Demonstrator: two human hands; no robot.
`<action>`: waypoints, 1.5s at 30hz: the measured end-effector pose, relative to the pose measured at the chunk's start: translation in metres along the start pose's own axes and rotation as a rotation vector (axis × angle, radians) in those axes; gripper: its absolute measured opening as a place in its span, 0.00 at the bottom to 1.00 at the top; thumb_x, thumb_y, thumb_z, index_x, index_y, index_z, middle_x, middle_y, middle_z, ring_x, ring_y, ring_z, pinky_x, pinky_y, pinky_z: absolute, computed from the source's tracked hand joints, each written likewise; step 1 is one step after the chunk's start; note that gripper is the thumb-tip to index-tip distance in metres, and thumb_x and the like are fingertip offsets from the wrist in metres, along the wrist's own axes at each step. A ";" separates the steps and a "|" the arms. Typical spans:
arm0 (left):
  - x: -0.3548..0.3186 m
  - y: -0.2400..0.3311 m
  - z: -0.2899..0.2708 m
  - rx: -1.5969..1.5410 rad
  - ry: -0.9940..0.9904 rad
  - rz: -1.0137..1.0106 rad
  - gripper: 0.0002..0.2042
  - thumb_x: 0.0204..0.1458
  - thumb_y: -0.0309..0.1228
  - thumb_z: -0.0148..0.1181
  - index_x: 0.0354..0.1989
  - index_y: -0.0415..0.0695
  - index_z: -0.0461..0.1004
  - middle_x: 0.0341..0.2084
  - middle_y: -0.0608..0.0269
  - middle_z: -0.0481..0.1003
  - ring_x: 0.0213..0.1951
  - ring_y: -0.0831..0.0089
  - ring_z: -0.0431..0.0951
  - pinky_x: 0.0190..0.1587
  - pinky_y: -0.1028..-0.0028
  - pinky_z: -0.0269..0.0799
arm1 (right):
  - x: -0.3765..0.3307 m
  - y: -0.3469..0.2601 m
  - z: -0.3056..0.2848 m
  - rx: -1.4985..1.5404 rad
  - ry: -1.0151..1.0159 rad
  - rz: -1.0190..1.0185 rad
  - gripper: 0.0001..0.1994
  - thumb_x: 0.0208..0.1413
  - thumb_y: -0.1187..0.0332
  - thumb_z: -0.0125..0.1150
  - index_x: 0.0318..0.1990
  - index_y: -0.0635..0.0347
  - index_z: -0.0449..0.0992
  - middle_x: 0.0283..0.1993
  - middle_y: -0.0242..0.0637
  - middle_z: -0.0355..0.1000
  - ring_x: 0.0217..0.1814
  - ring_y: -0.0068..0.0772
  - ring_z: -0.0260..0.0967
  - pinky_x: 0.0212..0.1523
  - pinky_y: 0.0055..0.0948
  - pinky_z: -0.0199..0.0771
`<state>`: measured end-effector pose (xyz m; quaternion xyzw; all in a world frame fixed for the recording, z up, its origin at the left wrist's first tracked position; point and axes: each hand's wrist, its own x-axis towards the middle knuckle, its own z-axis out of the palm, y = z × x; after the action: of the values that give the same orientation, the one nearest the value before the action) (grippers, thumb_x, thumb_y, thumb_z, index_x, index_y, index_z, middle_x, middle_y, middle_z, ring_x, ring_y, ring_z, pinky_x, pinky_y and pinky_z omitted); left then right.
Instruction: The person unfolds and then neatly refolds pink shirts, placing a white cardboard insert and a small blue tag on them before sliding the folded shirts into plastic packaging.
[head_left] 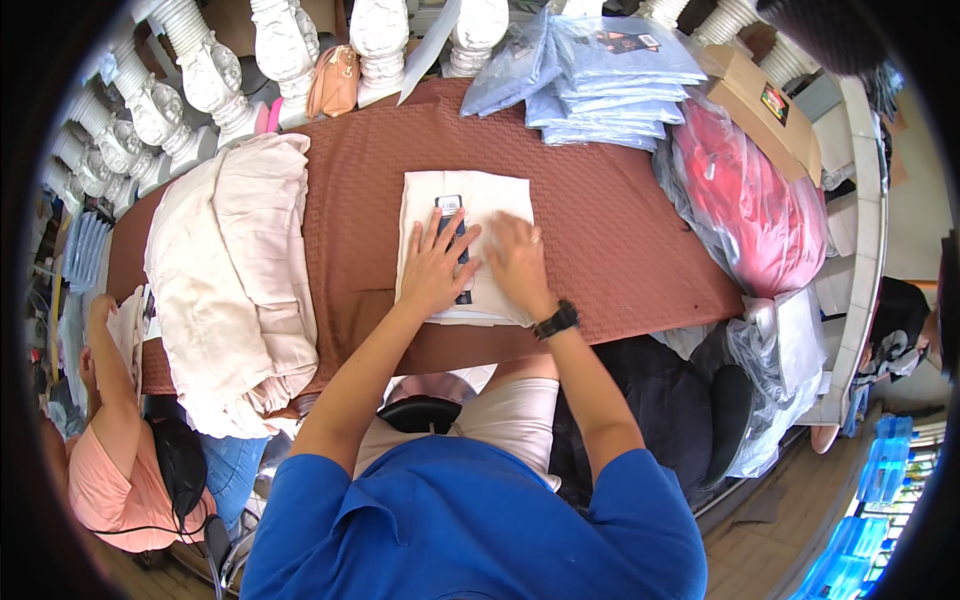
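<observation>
A folded cream garment lies flat on the brown tablecloth in front of me. Down its middle runs a long dark tag with a white patch at its top end. My left hand rests on the tag and the cloth, fingers spread and pointing away from me. It covers part of the tag. Over the garment's right side is my right hand, a dark watch on its wrist. Motion smears its fingers, so their pose and whether they touch the cloth cannot be made out.
A heap of cream cloth takes up the table's left. Light blue garments in clear bags are stacked at the back. On the right are a plastic-wrapped red bundle and a cardboard box. A person in a peach top sits at far left.
</observation>
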<state>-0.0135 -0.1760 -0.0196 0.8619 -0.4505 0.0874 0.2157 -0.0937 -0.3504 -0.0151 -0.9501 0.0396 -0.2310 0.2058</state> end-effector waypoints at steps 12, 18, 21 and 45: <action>-0.016 -0.020 -0.031 -0.330 0.320 -0.181 0.21 0.61 0.39 0.55 0.62 0.48 0.68 0.64 0.48 0.63 0.66 0.48 0.60 0.65 0.53 0.56 | 0.076 0.059 -0.048 -0.147 0.123 0.337 0.31 0.53 0.56 0.67 0.58 0.69 0.68 0.50 0.60 0.71 0.53 0.62 0.68 0.55 0.54 0.67; -0.089 -0.038 -0.056 -0.513 -0.043 -0.665 0.16 0.57 0.39 0.62 0.41 0.35 0.77 0.32 0.46 0.80 0.37 0.52 0.81 0.42 0.60 0.75 | -0.069 0.004 -0.051 0.110 -0.055 0.621 0.26 0.54 0.53 0.67 0.46 0.72 0.76 0.31 0.49 0.79 0.36 0.48 0.79 0.40 0.41 0.77; -0.094 -0.033 -0.048 -0.569 -0.089 -0.708 0.19 0.54 0.42 0.65 0.41 0.35 0.77 0.31 0.46 0.81 0.36 0.51 0.81 0.42 0.61 0.75 | -0.084 -0.014 -0.041 0.136 -0.045 0.719 0.25 0.52 0.52 0.70 0.42 0.71 0.78 0.32 0.50 0.79 0.34 0.45 0.79 0.39 0.39 0.76; -0.126 0.043 -0.088 -0.187 0.001 -0.549 0.20 0.56 0.37 0.64 0.52 0.39 0.68 0.45 0.54 0.75 0.49 0.56 0.74 0.51 0.59 0.72 | -0.113 -0.060 -0.089 -0.120 0.109 0.447 0.24 0.51 0.66 0.73 0.51 0.69 0.70 0.52 0.56 0.71 0.54 0.46 0.71 0.54 0.45 0.72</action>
<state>-0.1181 -0.0645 0.0281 0.9280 -0.2064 -0.0156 0.3099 -0.2361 -0.3097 0.0335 -0.9144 0.2738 -0.2277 0.1925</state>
